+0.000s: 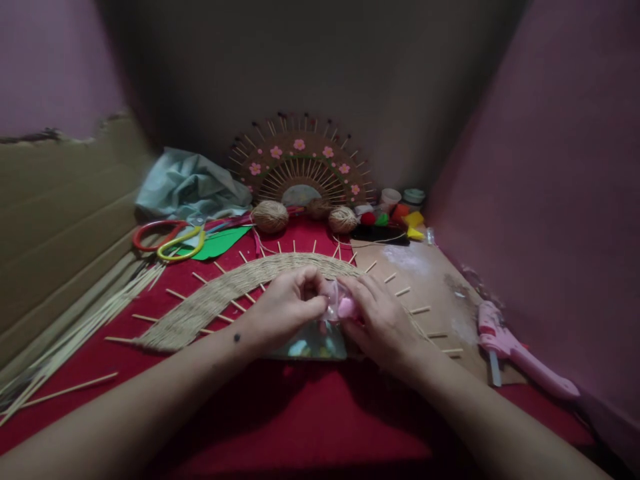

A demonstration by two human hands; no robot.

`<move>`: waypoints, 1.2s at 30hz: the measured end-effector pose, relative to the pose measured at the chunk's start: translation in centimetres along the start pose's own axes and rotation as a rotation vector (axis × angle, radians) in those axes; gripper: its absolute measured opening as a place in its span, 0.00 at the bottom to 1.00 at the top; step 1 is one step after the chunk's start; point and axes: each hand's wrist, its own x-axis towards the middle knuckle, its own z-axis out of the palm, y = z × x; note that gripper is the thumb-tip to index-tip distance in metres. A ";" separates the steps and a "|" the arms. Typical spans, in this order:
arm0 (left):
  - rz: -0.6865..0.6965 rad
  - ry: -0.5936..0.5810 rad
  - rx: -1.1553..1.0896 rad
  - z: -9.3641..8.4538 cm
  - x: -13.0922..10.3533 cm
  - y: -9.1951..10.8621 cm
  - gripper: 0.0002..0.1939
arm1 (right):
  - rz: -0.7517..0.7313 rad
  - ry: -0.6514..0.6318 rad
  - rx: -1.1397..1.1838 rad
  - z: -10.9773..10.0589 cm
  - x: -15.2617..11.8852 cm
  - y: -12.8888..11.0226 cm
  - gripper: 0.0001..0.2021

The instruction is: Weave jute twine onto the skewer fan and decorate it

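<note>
Both hands meet near the middle of the desk (310,413): the left hand (293,303) pinches one side of a small clear plastic packet (331,301) between thumb and fingers, and the right hand (383,320) curls its fingers around the other side, beside a soft-looking pink lump (347,307). The packet sits between them, over the inner side of a woven twine arch (200,310) and above a pale blue patterned piece (315,341); whether it touches either one cannot be told. Thin film like this could split abruptly if the two grips pull apart unevenly, and the lump could then drop onto the weave, where it might stick in the fibres. A hard squeeze could also flatten the lump or leave dents in it. The right wrist lies close over the arch's wooden sticks (420,309), so a careless shift could snag one and loosen the weave. Off to the right, a pink glue gun (520,353) lies by the cardboard (460,330); whether it is hot is not visible, but a swinging right elbow could knock it.
</note>
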 end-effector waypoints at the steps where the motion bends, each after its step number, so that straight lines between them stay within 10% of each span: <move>1: -0.027 0.005 -0.012 -0.1 0.1 0.0 0.05 | 0.022 -0.008 0.021 0.0 0.0 -0.1 0.16; 13: 0.472 0.148 0.527 -0.7 -0.1 -1.0 0.04 | 0.181 -0.067 0.128 -0.4 -0.4 -0.2 0.16; 21: 0.320 0.013 0.664 -0.7 0.0 -1.5 0.07 | 0.120 -0.110 0.126 0.1 -1.0 0.0 0.20; 36: 0.469 -0.054 0.786 0.1 -0.9 -1.8 0.07 | -0.042 -0.032 -0.018 -0.2 -1.3 -0.4 0.11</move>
